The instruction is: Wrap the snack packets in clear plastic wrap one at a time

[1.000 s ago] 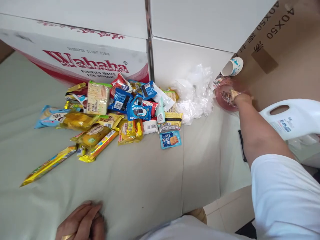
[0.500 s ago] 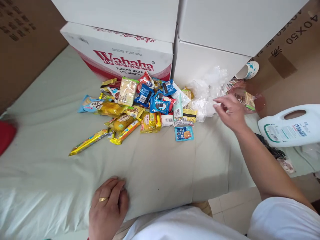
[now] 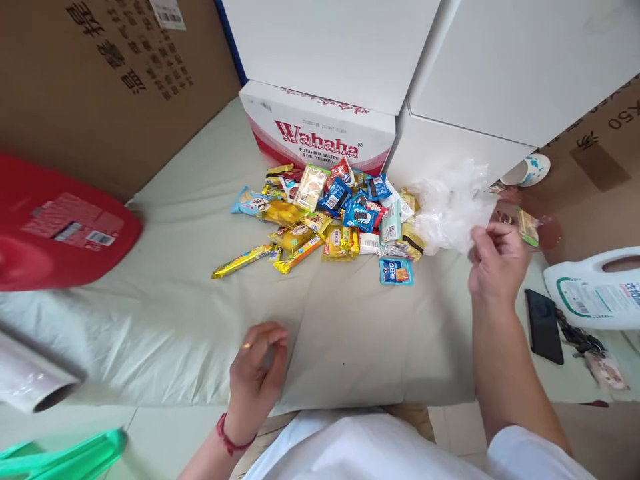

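Observation:
My right hand (image 3: 495, 260) pinches the edge of a heap of clear plastic bags (image 3: 453, 207) at the right of the pale green cloth (image 3: 165, 300). My left hand (image 3: 257, 373), with a ring on it, rests near the cloth's front edge, its fingers curled and nothing visible in them. A pile of several wrapped snacks (image 3: 330, 217) lies in the middle, with a blue packet (image 3: 396, 271) and a long yellow bar (image 3: 243, 261) at its edges. A pink transparent bowl (image 3: 530, 223) holding a few snacks stands just beyond my right hand.
White cartons, one marked Wahaha (image 3: 320, 130), and brown cardboard boxes (image 3: 110, 80) wall the back. A red jug (image 3: 55, 227) lies left, a white jug (image 3: 595, 290) right, with a black phone (image 3: 543, 325) and a paper cup (image 3: 525, 170). A film roll (image 3: 30, 383) sits bottom left.
My right hand has come back from the pink bowl and closed on the plastic bags. The view has swung left, bringing the red jug and film roll into sight.

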`<act>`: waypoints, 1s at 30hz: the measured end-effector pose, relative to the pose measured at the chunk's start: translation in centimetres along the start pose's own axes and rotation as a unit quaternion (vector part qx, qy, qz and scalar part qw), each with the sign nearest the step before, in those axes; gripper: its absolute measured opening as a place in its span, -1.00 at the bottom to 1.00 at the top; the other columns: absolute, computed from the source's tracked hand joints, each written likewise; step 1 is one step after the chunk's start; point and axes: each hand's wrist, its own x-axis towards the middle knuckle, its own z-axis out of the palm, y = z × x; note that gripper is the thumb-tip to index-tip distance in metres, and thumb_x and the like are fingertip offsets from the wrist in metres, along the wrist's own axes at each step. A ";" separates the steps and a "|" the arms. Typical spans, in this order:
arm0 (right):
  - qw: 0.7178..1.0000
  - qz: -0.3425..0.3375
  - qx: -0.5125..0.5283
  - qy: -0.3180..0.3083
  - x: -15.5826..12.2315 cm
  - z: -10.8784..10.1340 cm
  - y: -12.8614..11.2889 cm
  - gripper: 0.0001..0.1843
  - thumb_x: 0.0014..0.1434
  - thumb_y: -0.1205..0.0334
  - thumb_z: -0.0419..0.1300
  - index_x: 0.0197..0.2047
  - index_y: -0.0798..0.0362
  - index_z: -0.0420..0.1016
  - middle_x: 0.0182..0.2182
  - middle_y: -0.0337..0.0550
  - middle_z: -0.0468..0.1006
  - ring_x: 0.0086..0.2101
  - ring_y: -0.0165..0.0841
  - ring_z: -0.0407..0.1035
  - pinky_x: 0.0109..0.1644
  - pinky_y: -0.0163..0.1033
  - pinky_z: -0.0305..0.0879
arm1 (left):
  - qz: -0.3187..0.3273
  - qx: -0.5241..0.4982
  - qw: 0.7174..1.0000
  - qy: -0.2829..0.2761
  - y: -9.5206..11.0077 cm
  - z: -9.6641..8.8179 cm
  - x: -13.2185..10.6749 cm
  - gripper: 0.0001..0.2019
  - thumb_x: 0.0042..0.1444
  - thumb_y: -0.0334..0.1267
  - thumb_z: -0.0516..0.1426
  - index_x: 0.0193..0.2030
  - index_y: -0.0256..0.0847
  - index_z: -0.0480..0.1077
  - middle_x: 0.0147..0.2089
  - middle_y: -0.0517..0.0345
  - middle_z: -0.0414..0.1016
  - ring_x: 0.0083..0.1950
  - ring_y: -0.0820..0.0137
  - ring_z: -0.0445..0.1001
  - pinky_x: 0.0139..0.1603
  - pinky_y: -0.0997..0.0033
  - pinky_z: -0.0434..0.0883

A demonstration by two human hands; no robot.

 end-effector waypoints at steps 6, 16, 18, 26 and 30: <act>0.903 0.305 0.233 -0.195 -11.2 7.0 -0.5 -0.57 -0.12 -0.09 0.52 -0.33 -0.01 0.51 -0.61 -0.41 0.29 -0.64 -0.56 -0.06 -0.63 -0.38 -0.21 | -0.232 -0.329 0.891 -0.208 3.2 6.1 7.7 -0.46 0.24 0.22 0.17 0.12 -0.19 0.44 -0.19 0.09 0.50 -0.31 0.42 0.46 -0.49 0.51 0.32; 0.876 0.355 0.262 -0.197 -13.4 8.4 1.5 -0.52 -0.13 -0.11 0.55 -0.34 0.01 0.48 -0.57 -0.43 0.26 -0.60 -0.57 -0.08 -0.60 -0.40 -0.19 | -0.227 -0.441 0.843 -0.211 1.4 8.8 9.2 -0.50 0.11 0.24 0.30 -0.20 -0.19 0.39 -0.41 0.26 0.37 -0.45 0.52 0.25 -0.51 0.54 0.11; 0.880 0.351 0.244 -0.206 -13.6 8.5 1.3 -0.52 -0.12 -0.12 0.55 -0.36 0.01 0.47 -0.57 -0.41 0.27 -0.60 -0.57 -0.05 -0.59 -0.41 -0.18 | -0.196 -0.444 0.846 -0.223 1.6 8.8 9.0 -0.45 0.03 0.21 0.36 -0.08 -0.19 0.42 -0.27 0.17 0.46 -0.34 0.48 0.34 -0.44 0.53 0.19; 0.925 0.283 0.217 -0.134 -12.7 7.3 0.3 -0.61 -0.10 -0.09 0.49 -0.38 -0.06 0.47 -0.60 -0.39 0.23 -0.64 -0.52 -0.06 -0.61 -0.35 -0.15 | -0.260 -0.435 0.845 -0.171 1.3 9.1 9.8 -0.55 -0.05 0.08 0.42 -0.25 -0.26 0.49 -0.50 0.32 0.34 -0.51 0.56 0.16 -0.50 0.50 0.08; 0.982 0.080 0.125 0.114 -6.6 4.2 0.3 -0.69 0.03 -0.03 0.41 -0.30 -0.07 0.44 -0.57 -0.40 0.27 -0.61 -0.46 0.05 -0.55 -0.30 0.02 | -0.289 -0.515 0.792 -0.156 1.0 8.4 10.4 -0.59 -0.19 -0.04 0.45 -0.36 -0.27 0.45 -0.47 0.22 0.43 -0.49 0.51 0.32 -0.49 0.47 0.21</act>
